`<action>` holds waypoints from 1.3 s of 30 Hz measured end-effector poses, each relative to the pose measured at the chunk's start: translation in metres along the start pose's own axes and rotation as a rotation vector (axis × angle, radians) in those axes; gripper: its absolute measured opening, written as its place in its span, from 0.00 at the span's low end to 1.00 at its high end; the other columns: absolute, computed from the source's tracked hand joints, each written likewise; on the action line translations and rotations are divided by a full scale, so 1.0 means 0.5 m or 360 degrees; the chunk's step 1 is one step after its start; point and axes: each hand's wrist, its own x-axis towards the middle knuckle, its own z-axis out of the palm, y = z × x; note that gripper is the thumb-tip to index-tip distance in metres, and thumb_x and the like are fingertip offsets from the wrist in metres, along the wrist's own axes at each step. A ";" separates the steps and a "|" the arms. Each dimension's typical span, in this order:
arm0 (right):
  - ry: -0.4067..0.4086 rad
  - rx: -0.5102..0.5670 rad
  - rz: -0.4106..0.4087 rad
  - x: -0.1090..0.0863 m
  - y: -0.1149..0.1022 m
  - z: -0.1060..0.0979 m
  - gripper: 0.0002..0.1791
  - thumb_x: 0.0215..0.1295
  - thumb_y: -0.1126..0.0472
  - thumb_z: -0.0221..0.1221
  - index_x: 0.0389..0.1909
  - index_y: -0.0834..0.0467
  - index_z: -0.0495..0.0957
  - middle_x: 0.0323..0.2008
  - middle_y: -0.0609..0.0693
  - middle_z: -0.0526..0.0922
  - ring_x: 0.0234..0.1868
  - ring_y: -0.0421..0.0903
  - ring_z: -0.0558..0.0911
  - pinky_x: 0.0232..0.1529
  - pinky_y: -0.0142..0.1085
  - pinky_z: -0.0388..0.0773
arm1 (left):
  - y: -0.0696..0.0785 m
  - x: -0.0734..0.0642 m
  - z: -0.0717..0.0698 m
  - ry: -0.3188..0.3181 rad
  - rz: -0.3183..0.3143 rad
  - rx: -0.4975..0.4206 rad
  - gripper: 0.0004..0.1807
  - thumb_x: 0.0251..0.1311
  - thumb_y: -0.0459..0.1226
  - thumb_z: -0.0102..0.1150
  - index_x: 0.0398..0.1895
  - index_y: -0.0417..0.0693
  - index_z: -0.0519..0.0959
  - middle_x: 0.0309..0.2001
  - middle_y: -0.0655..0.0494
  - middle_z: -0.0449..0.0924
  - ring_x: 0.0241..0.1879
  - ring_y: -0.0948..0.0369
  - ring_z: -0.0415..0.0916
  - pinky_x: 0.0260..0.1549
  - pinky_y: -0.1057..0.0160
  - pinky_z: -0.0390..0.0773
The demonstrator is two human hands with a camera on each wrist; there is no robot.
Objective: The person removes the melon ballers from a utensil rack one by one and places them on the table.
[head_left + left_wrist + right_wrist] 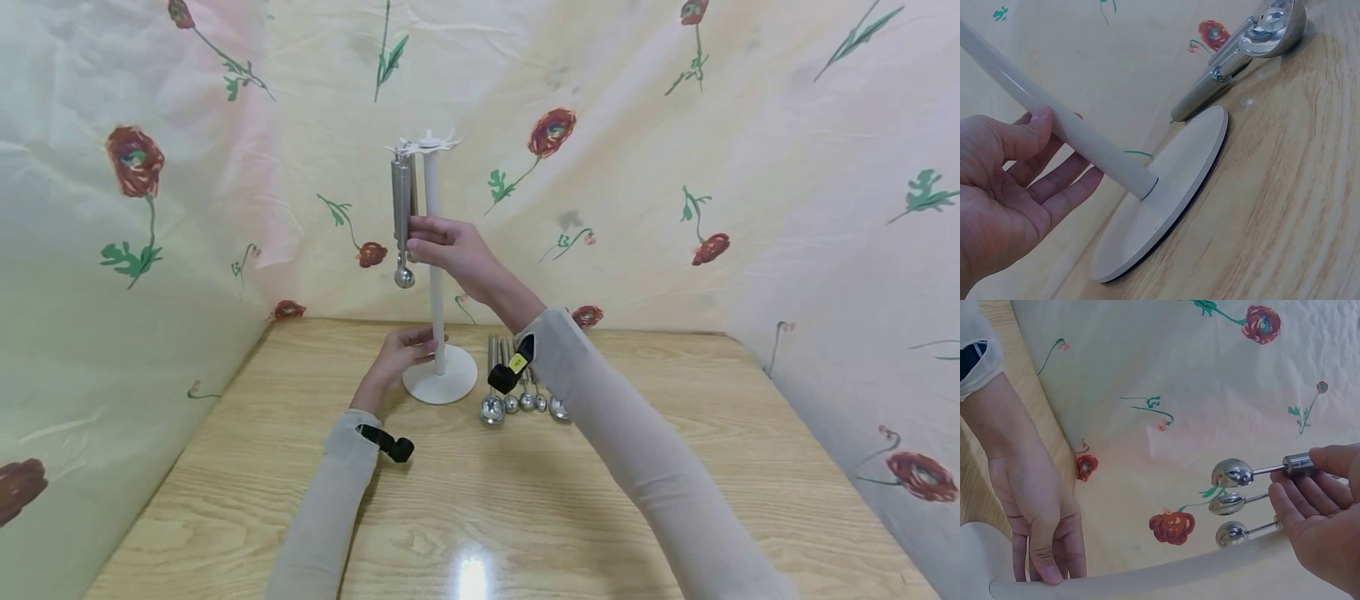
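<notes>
A white stand [435, 304] with a round base [450, 388] and a ring of hooks [429, 144] stands upright on the table. Low on its pole, my left hand [402, 353] holds on with thumb and fingers, as the left wrist view also shows for the pole [1107, 150]. Steel melon ballers [401, 200] hang bowl-down from the hooks on the left side. My right hand [461, 254] is at these handles; in the right wrist view its thumb and fingers pinch one melon baller [1232, 473], with two more bowls [1232, 534] close beside it.
Several steel scoops [492, 409] of different sizes lie in a row on the wooden table [420, 500], right of the base and partly under my right forearm. A floral cloth [622, 167] hangs behind the table and at its sides.
</notes>
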 end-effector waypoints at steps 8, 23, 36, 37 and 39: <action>-0.0006 0.0028 0.0014 0.001 -0.003 0.007 0.24 0.74 0.70 0.56 0.70 0.66 0.70 0.63 0.66 0.79 0.64 0.56 0.80 0.66 0.40 0.80 | -0.002 0.002 -0.001 -0.0005 0.0023 0.0006 0.21 0.72 0.30 0.57 0.67 0.36 0.75 0.63 0.36 0.79 0.64 0.45 0.77 0.60 0.55 0.83; -0.0016 0.0054 0.0040 -0.001 -0.016 0.002 0.22 0.74 0.70 0.57 0.67 0.68 0.72 0.60 0.68 0.81 0.55 0.52 0.86 0.63 0.41 0.83 | -0.007 0.004 -0.002 -0.0007 0.0042 0.0024 0.21 0.72 0.30 0.56 0.66 0.36 0.75 0.62 0.37 0.80 0.63 0.45 0.77 0.61 0.54 0.83; -0.0039 0.0046 0.0057 -0.001 -0.046 0.000 0.19 0.73 0.71 0.57 0.63 0.69 0.75 0.58 0.68 0.82 0.58 0.59 0.84 0.61 0.44 0.84 | -0.001 -0.003 0.002 -0.0020 0.0025 0.0017 0.21 0.73 0.29 0.55 0.67 0.35 0.74 0.64 0.34 0.77 0.66 0.44 0.75 0.62 0.53 0.82; -0.0050 0.0039 0.0053 -0.001 -0.047 0.000 0.19 0.73 0.71 0.57 0.63 0.69 0.75 0.58 0.68 0.82 0.59 0.59 0.84 0.61 0.44 0.84 | -0.001 -0.002 0.001 -0.0019 0.0023 0.0016 0.21 0.73 0.29 0.55 0.67 0.35 0.74 0.64 0.34 0.77 0.66 0.45 0.75 0.62 0.53 0.82; -0.0070 0.0034 0.0045 -0.002 -0.050 0.001 0.19 0.73 0.71 0.57 0.62 0.69 0.75 0.57 0.68 0.83 0.59 0.60 0.83 0.61 0.44 0.84 | -0.001 -0.001 0.001 -0.0019 0.0020 0.0013 0.21 0.73 0.30 0.55 0.67 0.36 0.75 0.64 0.34 0.77 0.66 0.45 0.75 0.63 0.53 0.81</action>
